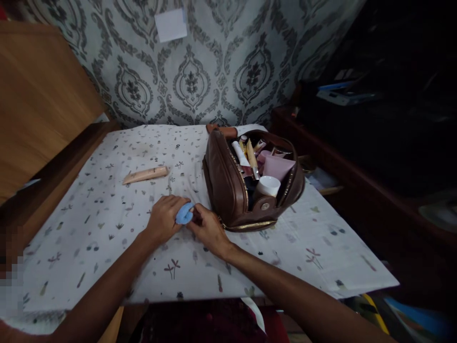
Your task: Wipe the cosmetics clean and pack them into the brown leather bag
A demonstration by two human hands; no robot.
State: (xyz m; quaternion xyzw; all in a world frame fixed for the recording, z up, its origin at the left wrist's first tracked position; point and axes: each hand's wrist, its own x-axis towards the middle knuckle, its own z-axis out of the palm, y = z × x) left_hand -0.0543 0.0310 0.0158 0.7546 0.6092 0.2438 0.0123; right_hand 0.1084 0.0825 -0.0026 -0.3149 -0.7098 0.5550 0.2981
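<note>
Low over the front middle of the table, both hands meet at a small light-blue rounded object (184,214), whose exact kind I cannot make out. My left hand (164,216) is closed around its left side. From the right, my right hand (210,229) pinches at its edge, with a small pale tip between thumb and fingers. Just right of the hands stands a brown leather makeup bag (228,190), unzipped at the top. Inside it are a white-lidded jar (268,186), a pink tube (279,166), a yellow tube (252,155) and a white tube (240,153).
A beige squeeze tube (145,175) lies on the patterned tablecloth (107,228), left of the bag. Patterned wallpaper (193,81) rises behind the table. A wooden panel (46,100) stands at the left, and dark furniture with a blue-and-white item (342,94) is on the right.
</note>
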